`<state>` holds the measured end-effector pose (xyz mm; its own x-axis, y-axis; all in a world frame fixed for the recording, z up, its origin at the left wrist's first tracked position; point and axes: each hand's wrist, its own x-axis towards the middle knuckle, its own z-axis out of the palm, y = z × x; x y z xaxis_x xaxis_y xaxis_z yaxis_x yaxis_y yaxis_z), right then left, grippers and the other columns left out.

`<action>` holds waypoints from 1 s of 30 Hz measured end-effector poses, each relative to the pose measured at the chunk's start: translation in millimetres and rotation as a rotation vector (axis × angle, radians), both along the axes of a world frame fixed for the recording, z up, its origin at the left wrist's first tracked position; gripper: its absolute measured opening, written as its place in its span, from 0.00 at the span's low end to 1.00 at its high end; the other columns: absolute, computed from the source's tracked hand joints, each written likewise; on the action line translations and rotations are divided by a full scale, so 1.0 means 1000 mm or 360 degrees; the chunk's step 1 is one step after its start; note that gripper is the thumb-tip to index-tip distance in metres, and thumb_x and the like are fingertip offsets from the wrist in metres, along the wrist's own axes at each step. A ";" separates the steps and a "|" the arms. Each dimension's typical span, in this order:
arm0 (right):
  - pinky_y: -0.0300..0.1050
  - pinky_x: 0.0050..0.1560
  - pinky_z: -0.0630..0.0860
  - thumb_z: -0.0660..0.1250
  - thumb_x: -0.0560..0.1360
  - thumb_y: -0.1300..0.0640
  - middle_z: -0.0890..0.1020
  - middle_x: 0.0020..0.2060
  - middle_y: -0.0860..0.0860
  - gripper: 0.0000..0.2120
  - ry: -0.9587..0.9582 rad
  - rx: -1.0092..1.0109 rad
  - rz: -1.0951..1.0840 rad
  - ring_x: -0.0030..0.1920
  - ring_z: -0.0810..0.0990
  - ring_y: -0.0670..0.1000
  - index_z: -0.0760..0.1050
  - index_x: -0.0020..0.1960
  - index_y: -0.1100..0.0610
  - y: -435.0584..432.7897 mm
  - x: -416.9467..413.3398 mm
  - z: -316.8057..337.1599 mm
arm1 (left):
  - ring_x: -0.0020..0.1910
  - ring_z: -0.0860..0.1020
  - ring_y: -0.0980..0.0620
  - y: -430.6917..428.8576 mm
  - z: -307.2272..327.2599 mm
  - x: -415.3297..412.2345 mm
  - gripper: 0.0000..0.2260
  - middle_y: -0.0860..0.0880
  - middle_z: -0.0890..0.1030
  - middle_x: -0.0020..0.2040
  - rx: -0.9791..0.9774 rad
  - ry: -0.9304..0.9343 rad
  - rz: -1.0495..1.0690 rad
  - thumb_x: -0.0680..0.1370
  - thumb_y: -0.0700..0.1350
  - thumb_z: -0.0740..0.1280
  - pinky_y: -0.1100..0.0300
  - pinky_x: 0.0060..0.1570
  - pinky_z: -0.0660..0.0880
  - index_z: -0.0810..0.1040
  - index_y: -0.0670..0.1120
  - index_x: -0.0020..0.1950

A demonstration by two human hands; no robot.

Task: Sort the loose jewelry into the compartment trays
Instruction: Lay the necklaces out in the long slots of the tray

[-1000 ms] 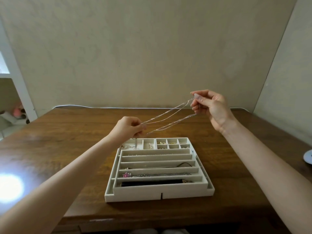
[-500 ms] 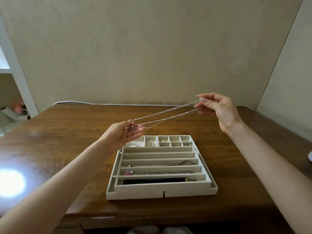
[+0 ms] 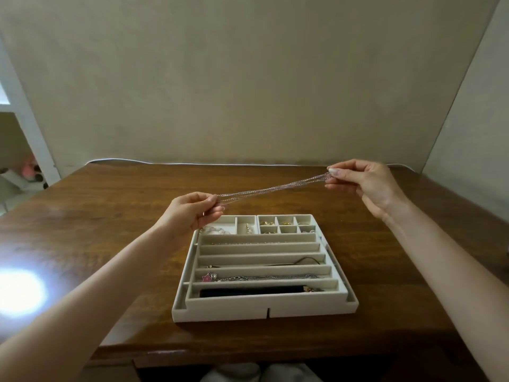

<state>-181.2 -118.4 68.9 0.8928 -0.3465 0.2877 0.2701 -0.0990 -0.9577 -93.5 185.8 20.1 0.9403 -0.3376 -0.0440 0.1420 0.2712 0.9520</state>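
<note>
Both hands have drawn slightly wider apart, and the thin silver chains point(image 3: 275, 188) between them now run closer together as 1 taut bundle. Left hand point(image 3: 190, 213) has its grip pinched on the lower end, just above the far left corner of the tray point(image 3: 264, 310). Right hand point(image 3: 363, 186) pinches the higher end between thumb and fingertips, well right of the tray. The chains hang in the air over the table point(image 3: 110, 216), beyond the tray's far edge. Inside the tray, 6 small squares point(image 3: 286, 224) hold gold pieces, and 1 long slot holds a chain with a pink star point(image 3: 206, 277).
</note>
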 end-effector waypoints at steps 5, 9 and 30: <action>0.41 0.41 0.81 0.69 0.70 0.67 0.83 0.40 0.58 0.05 0.0063 0.0006 0.0049 0.40 0.84 0.52 0.80 0.46 0.65 -0.005 -0.008 -0.003 | 0.32 0.81 0.55 0.011 0.001 -0.008 0.04 0.43 0.82 0.36 0.0379 -0.0246 0.0034 0.73 0.36 0.68 0.67 0.35 0.79 0.79 0.36 0.45; 0.40 0.39 0.81 0.69 0.71 0.68 0.83 0.40 0.57 0.04 0.0121 0.0012 0.0071 0.39 0.84 0.51 0.79 0.45 0.64 -0.009 -0.014 -0.009 | 0.34 0.81 0.53 0.019 0.004 -0.018 0.07 0.43 0.82 0.36 0.0630 -0.0412 -0.0054 0.69 0.39 0.70 0.65 0.38 0.80 0.81 0.37 0.44; 0.41 0.36 0.80 0.68 0.71 0.68 0.83 0.36 0.57 0.05 0.0440 -0.0329 0.0317 0.36 0.83 0.52 0.80 0.46 0.65 -0.015 -0.024 -0.028 | 0.39 0.75 0.56 0.009 0.002 -0.038 0.05 0.59 0.75 0.34 0.2246 -0.1414 -0.0143 0.72 0.51 0.72 0.67 0.32 0.66 0.79 0.52 0.39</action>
<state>-205.0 -133.4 41.0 0.9903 -0.1187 0.0728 0.0385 -0.2689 -0.9624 -132.0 195.0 22.3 0.8189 -0.5509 0.1607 -0.5738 -0.7907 0.2135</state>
